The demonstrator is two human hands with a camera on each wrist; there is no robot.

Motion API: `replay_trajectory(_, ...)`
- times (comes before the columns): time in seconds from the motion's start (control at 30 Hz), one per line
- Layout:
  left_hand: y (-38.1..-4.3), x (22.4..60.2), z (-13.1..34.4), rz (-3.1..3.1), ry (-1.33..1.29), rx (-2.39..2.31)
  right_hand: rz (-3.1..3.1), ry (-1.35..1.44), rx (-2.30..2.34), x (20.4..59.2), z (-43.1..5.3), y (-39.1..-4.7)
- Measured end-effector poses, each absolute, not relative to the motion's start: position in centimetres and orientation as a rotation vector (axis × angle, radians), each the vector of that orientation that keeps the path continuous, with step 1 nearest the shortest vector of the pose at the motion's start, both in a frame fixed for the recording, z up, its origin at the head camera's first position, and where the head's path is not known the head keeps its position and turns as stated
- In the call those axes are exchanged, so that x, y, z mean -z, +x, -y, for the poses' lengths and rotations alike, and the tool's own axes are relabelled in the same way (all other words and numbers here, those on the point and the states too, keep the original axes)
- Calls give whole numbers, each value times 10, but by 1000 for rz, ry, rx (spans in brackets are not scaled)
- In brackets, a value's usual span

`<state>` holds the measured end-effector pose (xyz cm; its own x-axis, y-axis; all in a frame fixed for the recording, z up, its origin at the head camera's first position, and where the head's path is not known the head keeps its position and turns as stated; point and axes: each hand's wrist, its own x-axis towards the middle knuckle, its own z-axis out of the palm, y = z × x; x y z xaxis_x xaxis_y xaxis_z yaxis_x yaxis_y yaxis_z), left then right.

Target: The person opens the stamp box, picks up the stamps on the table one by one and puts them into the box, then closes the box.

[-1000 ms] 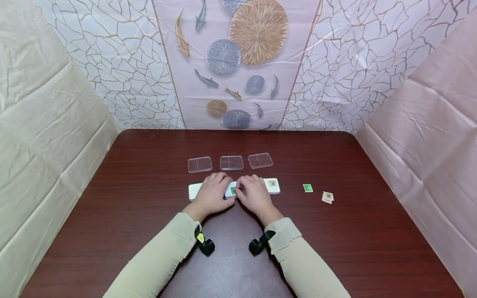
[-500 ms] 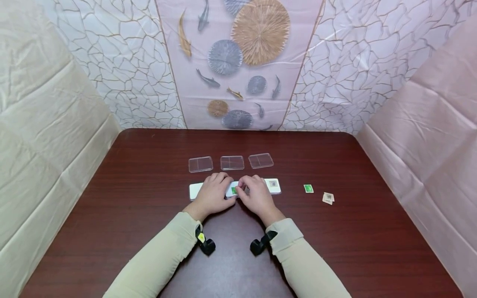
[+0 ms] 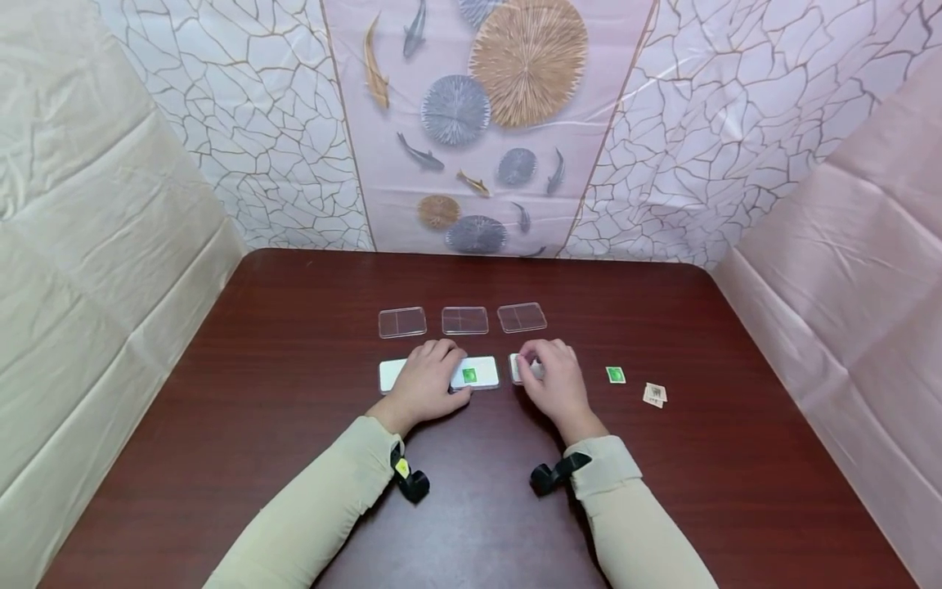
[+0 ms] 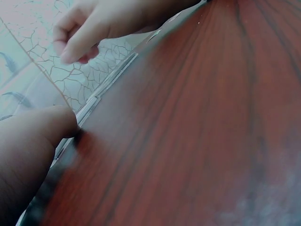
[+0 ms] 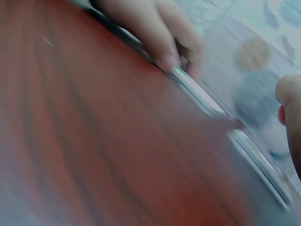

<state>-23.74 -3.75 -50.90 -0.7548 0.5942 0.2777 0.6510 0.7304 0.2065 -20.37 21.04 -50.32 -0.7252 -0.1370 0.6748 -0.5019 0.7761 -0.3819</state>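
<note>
Your dark red wood table fills the lower view; a patterned backdrop hangs behind its far edge; a cream cloth slopes along the left edge, a pinkish cloth along the right; your two pale sleeves come in from the near side.

Your left hand grasps the middle case, thumb on its long side nearer you, fingers over the far side; your right hand is over the right case, fingers curled and thumb drawn in; whether it pinches anything, cannot tell; a black wrist device sits at that cuff, another at the left.

The white-topped cases lie in a row, nearer the table's far edge than its visible near side; the left case is partly under your left hand, its contact with the middle one hidden; a gap parts the middle and right cases.

Beyond them, parallel to the far edge, lie three clear trays, each with a dividing line.

Smallest: a green square on the middle case; a loose green square toward the table's right edge; two overlapping beige squares just beyond it, closer to that edge.
</note>
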Motion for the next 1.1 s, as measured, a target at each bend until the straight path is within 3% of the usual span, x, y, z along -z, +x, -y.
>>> replay_trajectory(0.57,-234,504,37,2786,-989,415,2613,65,-617,502,-316,-180)
replay_trajectory(1.1,-232,502,37,2785,-984,426,2750,-34,-574,499,-341,-169)
